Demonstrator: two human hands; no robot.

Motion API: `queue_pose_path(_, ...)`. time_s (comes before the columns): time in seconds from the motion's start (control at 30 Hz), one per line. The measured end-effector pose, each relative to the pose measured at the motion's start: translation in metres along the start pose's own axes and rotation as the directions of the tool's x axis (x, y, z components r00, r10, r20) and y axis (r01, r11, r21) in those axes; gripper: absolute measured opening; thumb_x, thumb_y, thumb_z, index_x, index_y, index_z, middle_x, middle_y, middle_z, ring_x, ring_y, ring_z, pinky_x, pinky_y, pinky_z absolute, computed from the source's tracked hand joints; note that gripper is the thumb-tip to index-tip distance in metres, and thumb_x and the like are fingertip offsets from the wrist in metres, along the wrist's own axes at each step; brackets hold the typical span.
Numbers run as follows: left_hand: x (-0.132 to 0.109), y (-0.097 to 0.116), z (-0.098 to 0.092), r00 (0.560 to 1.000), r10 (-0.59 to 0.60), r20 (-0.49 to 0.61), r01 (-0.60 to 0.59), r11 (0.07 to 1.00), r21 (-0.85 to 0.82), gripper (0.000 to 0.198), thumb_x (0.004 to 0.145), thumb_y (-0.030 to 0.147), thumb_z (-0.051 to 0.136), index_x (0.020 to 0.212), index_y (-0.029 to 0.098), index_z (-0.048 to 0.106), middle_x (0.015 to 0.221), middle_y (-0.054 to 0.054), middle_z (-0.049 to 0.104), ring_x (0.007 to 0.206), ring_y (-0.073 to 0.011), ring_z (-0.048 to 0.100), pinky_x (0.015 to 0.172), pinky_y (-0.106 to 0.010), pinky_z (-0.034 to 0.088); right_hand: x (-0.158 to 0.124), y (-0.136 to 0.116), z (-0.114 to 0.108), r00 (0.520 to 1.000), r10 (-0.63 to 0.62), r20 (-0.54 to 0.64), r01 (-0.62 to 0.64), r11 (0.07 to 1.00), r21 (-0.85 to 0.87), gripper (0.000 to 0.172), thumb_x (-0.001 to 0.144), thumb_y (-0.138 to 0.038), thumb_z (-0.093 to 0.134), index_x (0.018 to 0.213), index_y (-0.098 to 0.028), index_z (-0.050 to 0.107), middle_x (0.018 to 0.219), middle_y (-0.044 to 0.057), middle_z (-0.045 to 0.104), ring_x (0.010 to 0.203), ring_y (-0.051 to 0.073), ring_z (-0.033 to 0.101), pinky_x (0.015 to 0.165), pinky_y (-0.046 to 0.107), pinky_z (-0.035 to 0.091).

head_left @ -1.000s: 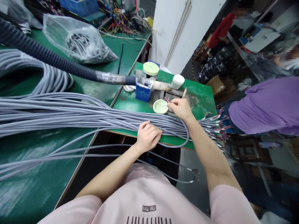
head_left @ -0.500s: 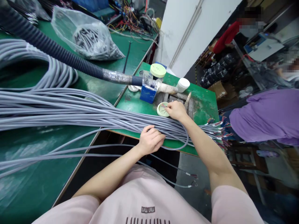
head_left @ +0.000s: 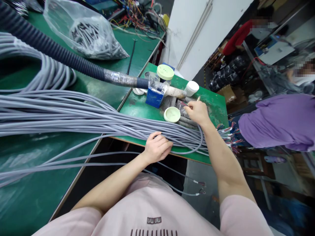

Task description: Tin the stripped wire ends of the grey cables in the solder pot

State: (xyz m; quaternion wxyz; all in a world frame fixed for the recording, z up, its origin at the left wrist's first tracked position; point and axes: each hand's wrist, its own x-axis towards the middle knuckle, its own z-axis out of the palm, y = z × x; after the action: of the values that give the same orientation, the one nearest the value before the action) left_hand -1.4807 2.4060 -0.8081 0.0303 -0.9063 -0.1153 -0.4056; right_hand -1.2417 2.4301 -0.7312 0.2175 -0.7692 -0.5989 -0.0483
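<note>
A thick bundle of grey cables (head_left: pixel 98 114) runs across the green tables. My left hand (head_left: pixel 158 147) rests on the bundle's near side, fingers curled round some of the cables. One cable loops up into my right hand (head_left: pixel 197 112), which pinches its end; thin coloured wires stick out past the fingertips over a dark, stained block (head_left: pixel 181 105). Just left of that block sits a small open round tub (head_left: pixel 172 114) with pale contents. A corrugated hose (head_left: pixel 93 69) with a whitish nozzle (head_left: pixel 175 92) lies on a blue box (head_left: pixel 154 97) behind the tub.
Behind stand a yellow-green lidded jar (head_left: pixel 165 72) and a white jar (head_left: pixel 191 88). A plastic bag of cable pieces (head_left: pixel 88 36) and a cable coil (head_left: pixel 49 70) lie at the left. Loose cables hang by the near edge. A person in purple (head_left: pixel 278 121) is at the right.
My right hand has moved right, taking the wire ends from over the round tub to over the dark block. My left hand stays on the bundle. The view has shifted slightly.
</note>
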Motion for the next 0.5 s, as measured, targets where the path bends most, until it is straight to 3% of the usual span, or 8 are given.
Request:
queue_pose_path(0.2,0.002,0.000,0.000,1.000,0.016,-0.017,-0.016,1.000,-0.007,0.015,0.080,0.016,0.057,0.091,0.024,0.062,0.075,0.004,0.070,0.071,-0.0122,0.062,0.095,-0.036,0.037,0.012,0.032,0.016,0.988,0.153,0.015,-0.151,0.985,-0.088,0.028,0.081,-0.032,0.049,0.080,-0.016,0.073,0.082,0.011,0.071,0.076,0.022,0.061,0.063,0.029,0.035)
queue_pose_path(0.5,0.000,-0.001,0.003,0.997,0.035,-0.064,-0.034,0.999,0.014,0.013,0.080,0.017,0.059,0.092,0.023,0.061,0.075,0.004,0.070,0.070,-0.0105,0.063,0.095,-0.035,0.039,0.020,0.036,0.041,0.978,0.201,0.052,-0.192,0.971,-0.142,0.030,0.083,-0.032,0.047,0.090,-0.017,0.073,0.093,0.013,0.072,0.088,0.026,0.063,0.072,0.032,0.043)
